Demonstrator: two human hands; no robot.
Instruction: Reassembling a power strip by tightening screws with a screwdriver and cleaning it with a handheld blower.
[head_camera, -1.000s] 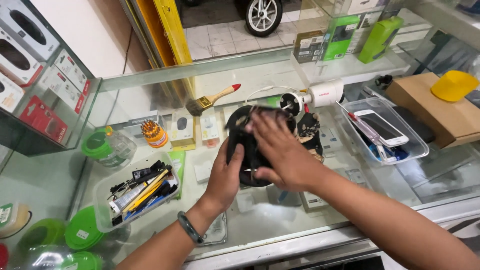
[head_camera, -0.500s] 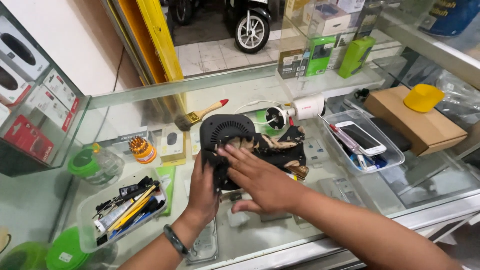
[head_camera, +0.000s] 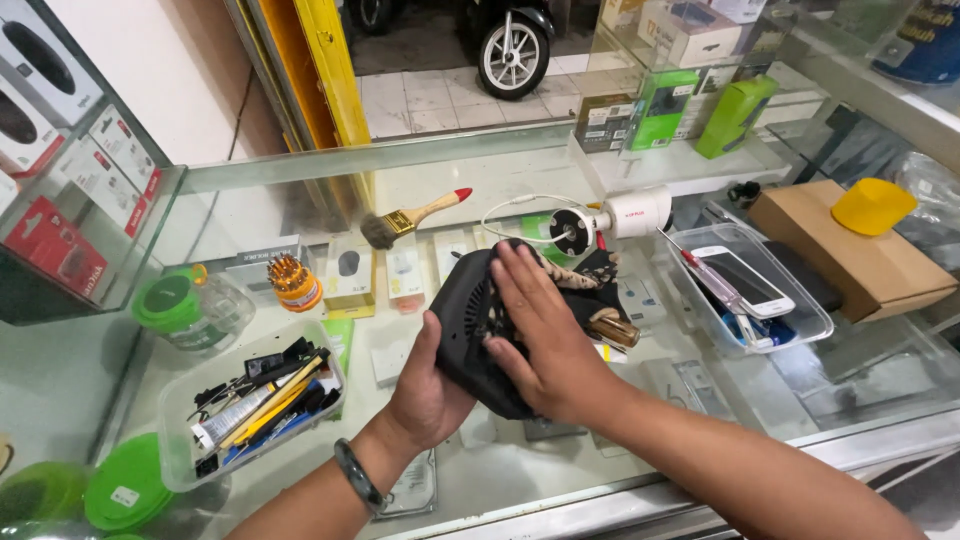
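A black plastic casing (head_camera: 468, 310) with a vented round face is held above a glass counter (head_camera: 260, 205). My left hand (head_camera: 425, 385) grips its lower left edge from underneath. My right hand (head_camera: 540, 335) lies flat across its front, fingers spread and pointing up-left. Behind the casing, dark parts with a brass-coloured piece (head_camera: 612, 328) stick out to the right. A dark bracelet (head_camera: 357, 475) is on my left wrist.
A clear tub of tools (head_camera: 250, 405) sits at the left, a paintbrush (head_camera: 410, 220) and a white camera (head_camera: 620, 215) at the back. A tray with a phone (head_camera: 745, 285), a cardboard box (head_camera: 860, 255) with a yellow bowl (head_camera: 872, 205), and green lids (head_camera: 125, 485) surround them.
The casing has tilted from face-up to leaning on its left edge. My right hand slid across its front. The view moved closer to the counter.
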